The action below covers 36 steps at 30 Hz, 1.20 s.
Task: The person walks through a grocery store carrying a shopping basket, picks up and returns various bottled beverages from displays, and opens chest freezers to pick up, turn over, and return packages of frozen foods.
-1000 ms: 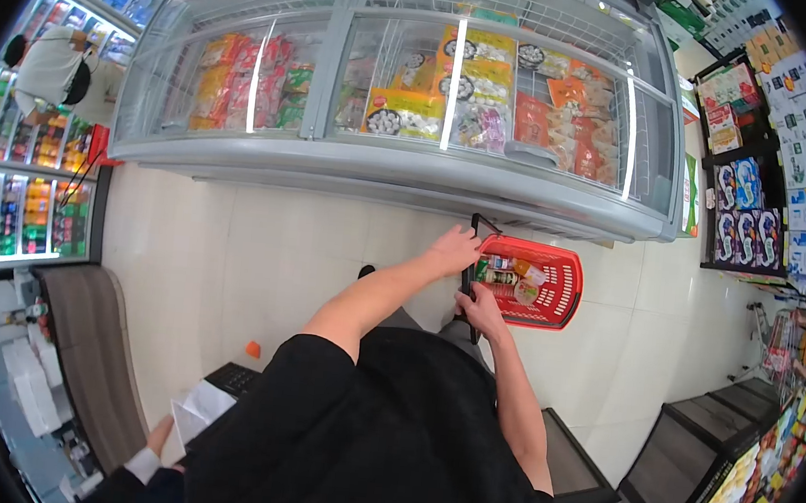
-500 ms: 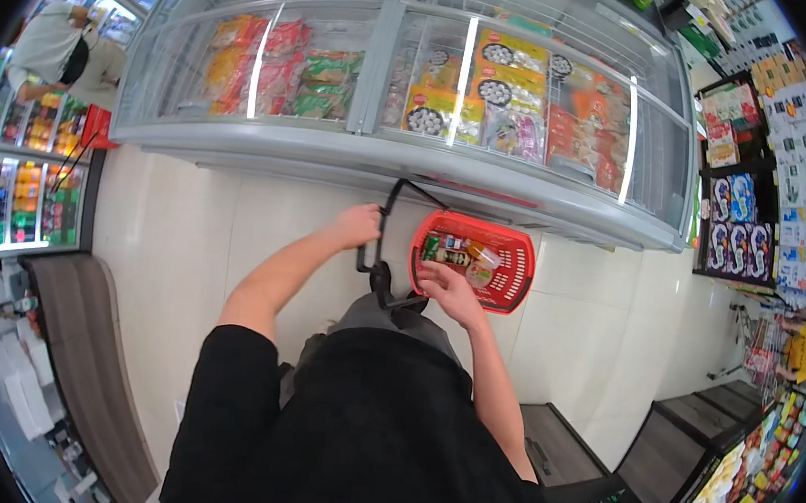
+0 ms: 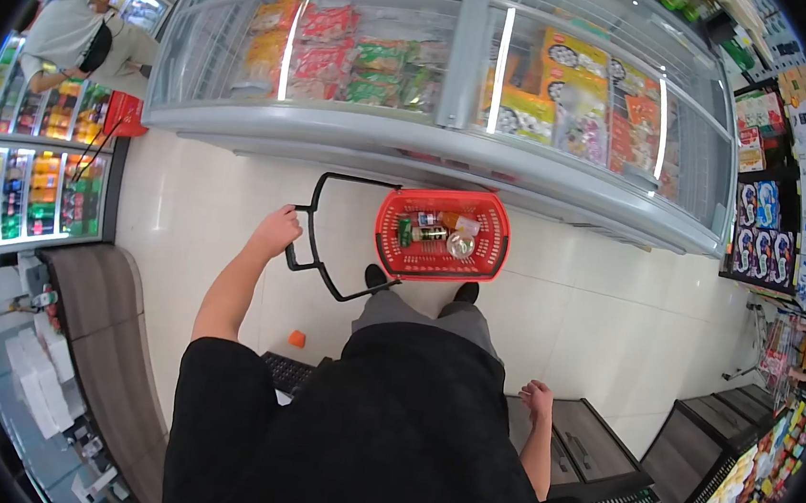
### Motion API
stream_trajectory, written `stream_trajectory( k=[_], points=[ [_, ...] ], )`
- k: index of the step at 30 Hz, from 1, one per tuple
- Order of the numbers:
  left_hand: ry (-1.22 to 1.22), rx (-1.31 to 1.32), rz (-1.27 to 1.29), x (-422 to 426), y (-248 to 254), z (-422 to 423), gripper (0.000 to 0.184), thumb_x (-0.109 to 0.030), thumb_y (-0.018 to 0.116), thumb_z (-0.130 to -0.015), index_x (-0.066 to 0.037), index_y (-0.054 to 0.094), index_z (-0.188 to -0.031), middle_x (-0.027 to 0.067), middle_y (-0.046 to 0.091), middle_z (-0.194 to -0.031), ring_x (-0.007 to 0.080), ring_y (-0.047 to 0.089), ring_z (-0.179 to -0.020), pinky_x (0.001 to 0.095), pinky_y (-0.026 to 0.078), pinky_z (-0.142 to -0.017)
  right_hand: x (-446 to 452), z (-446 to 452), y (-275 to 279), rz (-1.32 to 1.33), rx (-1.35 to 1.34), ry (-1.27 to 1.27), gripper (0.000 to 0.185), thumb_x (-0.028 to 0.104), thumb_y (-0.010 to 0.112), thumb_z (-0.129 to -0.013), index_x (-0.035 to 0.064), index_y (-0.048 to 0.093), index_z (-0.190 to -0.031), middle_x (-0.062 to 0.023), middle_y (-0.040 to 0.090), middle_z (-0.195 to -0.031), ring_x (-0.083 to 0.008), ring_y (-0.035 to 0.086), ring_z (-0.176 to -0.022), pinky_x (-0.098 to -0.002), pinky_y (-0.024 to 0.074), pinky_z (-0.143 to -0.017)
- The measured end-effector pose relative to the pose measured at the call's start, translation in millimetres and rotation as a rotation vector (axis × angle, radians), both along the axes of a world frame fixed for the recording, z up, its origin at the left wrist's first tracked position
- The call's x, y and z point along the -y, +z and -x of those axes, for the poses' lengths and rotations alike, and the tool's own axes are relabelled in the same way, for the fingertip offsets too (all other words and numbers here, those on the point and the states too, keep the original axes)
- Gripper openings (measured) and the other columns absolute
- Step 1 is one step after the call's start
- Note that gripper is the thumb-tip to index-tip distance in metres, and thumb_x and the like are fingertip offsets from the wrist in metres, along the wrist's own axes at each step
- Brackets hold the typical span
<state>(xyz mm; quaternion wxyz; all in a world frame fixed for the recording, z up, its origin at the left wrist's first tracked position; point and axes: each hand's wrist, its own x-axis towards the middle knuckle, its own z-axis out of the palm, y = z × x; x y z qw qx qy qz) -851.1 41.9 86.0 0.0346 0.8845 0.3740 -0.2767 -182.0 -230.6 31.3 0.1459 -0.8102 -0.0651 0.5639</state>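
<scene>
My left hand is closed around the grip of the black pull handle of a red shopping basket. The handle is swung out to the left, low over the floor. The basket stands in front of my shoes. Inside it lie a green item, a bottle with a dark label, an orange bottle and a clear round container. Down at my right side hangs my right hand, its fingers curled with nothing visible in them, near a dark wooden cabinet.
A long glass-topped freezer with bagged foods runs across the front. At far left a person stands by drink coolers and a red basket. A brown counter is left; boxed-goods shelves are right. An orange object lies on the floor.
My right hand has left the basket and dropped to my right side. My left hand has moved left with the handle, which is now folded farther out. The basket sits farther left in view.
</scene>
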Motion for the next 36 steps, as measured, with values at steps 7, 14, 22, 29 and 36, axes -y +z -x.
stream_trajectory(
  k=[7,14,22,29,36],
  points=[
    [0.308,-0.077,0.067,132,-4,156,0.010,-0.007,0.055,-0.072,-0.013,0.063,-0.075,0.0036,0.064,-0.081,0.0190,0.054,-0.096,0.0338,0.031,-0.104,-54,117,17,0.089,-0.079,0.291,0.035,0.017,0.054,-0.086,0.0005,0.053,-0.118,-0.0102,0.064,-0.093,-0.0176,0.062,-0.082,-0.0309,0.0481,-0.066],
    [0.820,-0.206,0.266,345,-14,202,0.012,-0.010,0.056,-0.074,-0.011,0.065,-0.082,0.0076,0.065,-0.088,0.0241,0.055,-0.100,0.0370,0.031,-0.102,-118,154,16,-0.009,-0.015,0.490,0.035,0.018,0.051,-0.088,0.0003,0.051,-0.119,-0.0109,0.063,-0.095,-0.0194,0.064,-0.081,-0.0301,0.0479,-0.067],
    [1.364,0.126,0.219,481,-52,81,0.013,-0.019,0.064,-0.063,-0.009,0.063,-0.070,0.0134,0.062,-0.069,0.0348,0.059,-0.077,0.0427,0.041,-0.083,-157,212,14,-0.036,-0.042,0.671,0.038,0.013,0.054,-0.084,-0.0042,0.052,-0.117,-0.0122,0.065,-0.089,-0.0180,0.063,-0.073,-0.0295,0.0474,-0.061],
    [1.679,0.281,0.145,337,-28,-3,0.020,-0.024,0.063,-0.069,-0.008,0.067,-0.081,0.0154,0.066,-0.082,0.0303,0.063,-0.084,0.0424,0.039,-0.090,-212,227,4,-0.057,0.027,0.920,0.035,0.016,0.057,-0.082,-0.0044,0.058,-0.111,-0.0145,0.065,-0.086,-0.0197,0.062,-0.072,-0.0300,0.0496,-0.065],
    [1.997,0.446,0.125,124,6,-1,0.030,-0.032,0.054,-0.079,-0.008,0.067,-0.092,0.0210,0.064,-0.086,0.0383,0.060,-0.088,0.0454,0.048,-0.077,-356,270,32,-0.478,0.001,0.966,0.037,0.014,0.055,-0.083,-0.0043,0.055,-0.115,-0.0130,0.065,-0.081,-0.0179,0.061,-0.072,-0.0294,0.0481,-0.069]
  ],
)
